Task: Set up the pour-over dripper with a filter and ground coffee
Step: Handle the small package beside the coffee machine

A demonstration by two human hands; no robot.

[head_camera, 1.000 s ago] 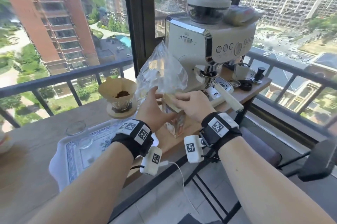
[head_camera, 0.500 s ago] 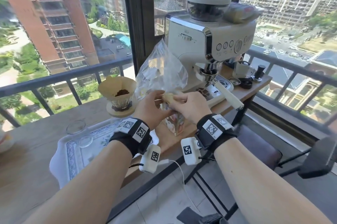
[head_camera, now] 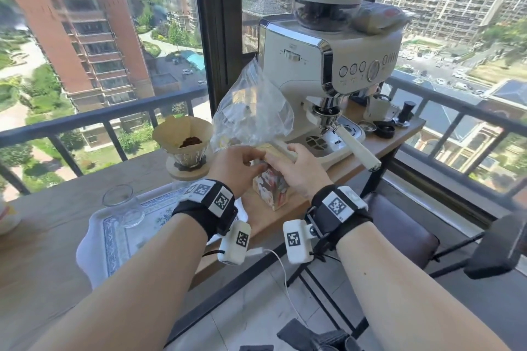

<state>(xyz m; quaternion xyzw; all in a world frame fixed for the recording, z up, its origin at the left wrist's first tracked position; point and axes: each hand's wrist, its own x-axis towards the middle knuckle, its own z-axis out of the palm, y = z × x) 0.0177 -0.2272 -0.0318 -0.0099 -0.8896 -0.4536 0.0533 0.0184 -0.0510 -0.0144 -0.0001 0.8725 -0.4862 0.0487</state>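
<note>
Both pinching: left hand (head_camera: 236, 168) and right hand (head_camera: 296, 176) grip the plastic bag (head_camera: 253, 111)'s tan strip (head_camera: 275, 150); dripper (head_camera: 186, 151) at their ten o'clock.

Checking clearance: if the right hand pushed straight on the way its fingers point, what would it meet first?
Probably the left hand, right against the right hand's fingertips on the plastic bag; depth is unclear.

Bare tabletop (head_camera: 128, 171) btwn my left hand (head_camera: 236, 168) and dripper (head_camera: 186, 148), open path. Plastic bag (head_camera: 251, 111) stands just right of dripper, blocks that side. Behind bag, coffee machine (head_camera: 328, 65); its handle (head_camera: 356, 148) juts out near my right hand (head_camera: 299, 171).
</note>
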